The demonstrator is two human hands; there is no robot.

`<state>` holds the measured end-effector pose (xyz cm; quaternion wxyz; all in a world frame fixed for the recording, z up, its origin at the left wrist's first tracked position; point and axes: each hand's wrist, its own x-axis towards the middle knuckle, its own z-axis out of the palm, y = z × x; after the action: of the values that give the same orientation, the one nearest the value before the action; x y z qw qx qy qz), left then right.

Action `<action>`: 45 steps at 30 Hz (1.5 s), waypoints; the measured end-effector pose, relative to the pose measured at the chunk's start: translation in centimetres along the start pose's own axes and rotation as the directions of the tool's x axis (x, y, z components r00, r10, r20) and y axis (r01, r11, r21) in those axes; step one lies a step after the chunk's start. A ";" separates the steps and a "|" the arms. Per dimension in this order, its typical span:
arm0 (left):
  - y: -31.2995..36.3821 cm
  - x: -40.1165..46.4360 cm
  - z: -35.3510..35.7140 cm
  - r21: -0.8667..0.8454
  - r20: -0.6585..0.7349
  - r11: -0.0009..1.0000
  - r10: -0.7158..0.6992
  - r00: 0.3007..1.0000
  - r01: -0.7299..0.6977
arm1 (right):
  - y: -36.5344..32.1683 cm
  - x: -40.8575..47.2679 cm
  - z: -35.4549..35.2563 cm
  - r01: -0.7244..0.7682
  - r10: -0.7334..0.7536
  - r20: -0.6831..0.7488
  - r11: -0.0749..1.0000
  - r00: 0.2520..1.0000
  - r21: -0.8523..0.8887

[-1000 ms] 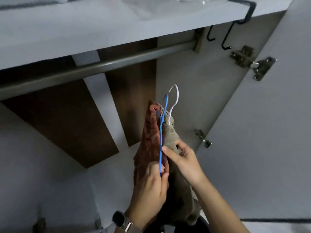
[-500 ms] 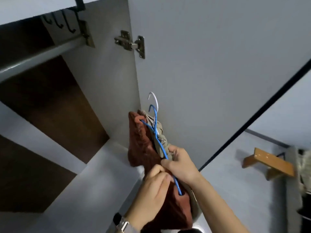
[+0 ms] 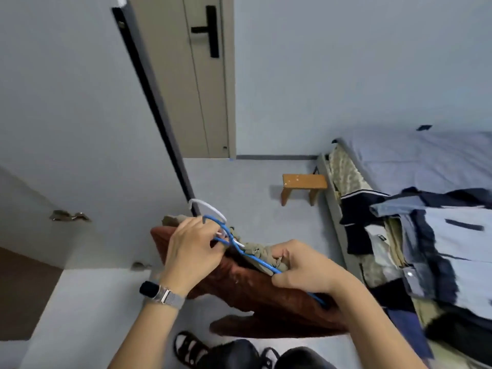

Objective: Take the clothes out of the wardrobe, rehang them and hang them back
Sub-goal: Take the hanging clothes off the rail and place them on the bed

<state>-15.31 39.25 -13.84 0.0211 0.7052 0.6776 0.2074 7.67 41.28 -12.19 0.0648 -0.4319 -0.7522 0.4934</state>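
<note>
The left hand (image 3: 193, 251) grips both hooks, the right hand (image 3: 300, 270) pinches the blue hanger (image 3: 255, 258) near the bed (image 3: 426, 161); the rust garment (image 3: 266, 294) could slide off the tilted wire.

pale walls (image 3: 346, 62) and floor (image 3: 253, 187); beige door (image 3: 202, 102) with black handle (image 3: 210, 30); small wooden stool (image 3: 304, 181) beside a bed (image 3: 426, 161).
</note>
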 end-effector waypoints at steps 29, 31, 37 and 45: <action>47.4 27.0 18.8 -0.560 0.214 0.422 0.905 0.368 -0.713 | 23.3 -22.9 -24.6 -0.694 0.549 -0.828 0.641 0.115 0.328; 50.4 28.4 19.8 -0.574 0.157 0.324 0.945 0.287 -0.752 | 24.2 -23.3 -25.9 -0.603 0.626 -0.763 0.674 0.161 0.426; 57.6 31.1 21.8 -0.547 0.067 0.183 0.982 0.176 -0.817 | 26.7 -25.5 -29.9 -0.318 0.658 -0.740 0.737 0.137 0.596; 65.6 34.2 25.0 -0.720 -0.025 0.219 0.940 0.340 -0.659 | 34.3 -35.8 -35.9 -0.031 0.664 -0.746 0.748 0.056 0.663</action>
<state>54.70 73.22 -7.23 0.2817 0.9279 0.0607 0.2364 68.65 45.14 -9.67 0.5059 -0.7852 -0.2402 0.2643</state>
